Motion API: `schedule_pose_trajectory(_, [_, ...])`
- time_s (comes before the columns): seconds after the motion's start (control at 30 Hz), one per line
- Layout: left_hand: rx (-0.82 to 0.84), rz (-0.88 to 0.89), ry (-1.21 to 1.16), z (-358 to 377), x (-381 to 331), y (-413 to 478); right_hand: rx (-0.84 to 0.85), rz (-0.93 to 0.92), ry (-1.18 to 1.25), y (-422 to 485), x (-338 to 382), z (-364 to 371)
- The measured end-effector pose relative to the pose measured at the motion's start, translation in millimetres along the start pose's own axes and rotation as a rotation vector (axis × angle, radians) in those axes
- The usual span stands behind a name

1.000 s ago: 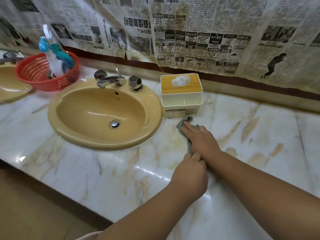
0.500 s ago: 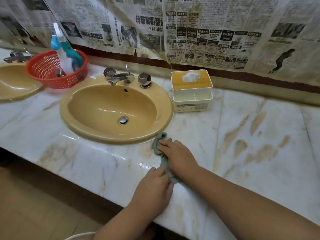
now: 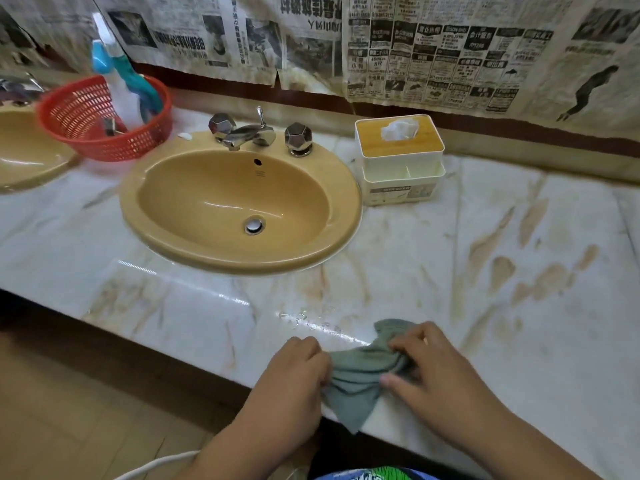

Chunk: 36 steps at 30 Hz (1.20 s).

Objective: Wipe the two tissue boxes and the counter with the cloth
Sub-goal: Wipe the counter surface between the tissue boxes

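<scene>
Cloth (image 3: 360,372) pulled back to counter (image 3: 450,271) edge; left hand (image 3: 298,368), right hand (image 3: 429,365) gripping.

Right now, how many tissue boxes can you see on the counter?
1. The tissue box stands at the back of the counter, just right of the sink. A second one may be out of view.

I see a glossy, smooth marble-look counter (image 3: 519,341) streaked brown, a soft matt grey-green cloth (image 3: 360,372) bunched on it, a shiny glazed sink (image 3: 194,199) with polished metal taps (image 3: 249,133), a matt white plastic tissue box (image 3: 398,169) topped in wood grain, a red plastic mesh basket (image 3: 114,147) and matt, creased newspaper (image 3: 433,53).
</scene>
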State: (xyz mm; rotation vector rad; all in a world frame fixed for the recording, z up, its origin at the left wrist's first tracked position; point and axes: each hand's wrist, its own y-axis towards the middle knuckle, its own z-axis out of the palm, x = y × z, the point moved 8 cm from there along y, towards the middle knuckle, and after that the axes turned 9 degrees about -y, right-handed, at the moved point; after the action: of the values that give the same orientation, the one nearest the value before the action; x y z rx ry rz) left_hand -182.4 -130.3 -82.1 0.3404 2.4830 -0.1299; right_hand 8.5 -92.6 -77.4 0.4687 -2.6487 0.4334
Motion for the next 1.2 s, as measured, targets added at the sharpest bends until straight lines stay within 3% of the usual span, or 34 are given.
schedule_pose_trajectory(0.1, [0.057,-0.111,0.067,1.5,13.6,-12.5,0.093,-0.030,-0.126,5.3,20.4,33.3])
schedule_pose_trajectory(0.2, [0.079,-0.210,0.060,0.8,19.8,-11.9,0.050,0.007,-0.072,33.9,41.1,37.7])
schedule_pose_trajectory(0.4, [-0.128,-0.352,0.064,-37.0,69.9,31.3,-0.116,-0.028,-0.051,109.7,81.4,23.8])
schedule_pose_trajectory(0.5, [-0.221,-0.399,0.065,-61.3,90.9,49.6,-0.078,0.017,-0.085,135.3,92.5,26.8])
schedule_pose_trajectory(0.6, [-0.211,-0.438,0.068,-70.3,100.6,59.7,-0.069,0.004,-0.154,145.4,96.6,32.4])
schedule_pose_trajectory(0.7, [-0.227,-0.409,0.023,-71.2,101.8,63.2,-0.069,-0.008,0.031,143.7,90.2,28.7])
schedule_pose_trajectory(0.8, [-0.277,-0.464,-0.223,-71.7,97.3,59.8,-0.043,0.049,0.262,134.5,80.8,22.2])
schedule_pose_trajectory(0.9, [-0.280,-0.622,-0.791,-51.8,88.8,54.6,-0.088,0.180,0.537,112.8,70.1,21.4])
schedule_pose_trajectory(0.97, [-0.276,-0.671,-0.950,-43.7,77.2,54.4,-0.102,0.219,0.645,99.5,67.4,21.6])
schedule_pose_trajectory(1.1, [-0.242,-0.705,-1.156,-32.5,59.2,63.3,-0.145,0.225,0.673,76.2,60.0,1.7])
schedule_pose_trajectory(1.2, [-0.127,-0.745,-1.407,-14.4,41.5,71.3,-0.263,0.228,0.583,54.5,48.7,-15.9])
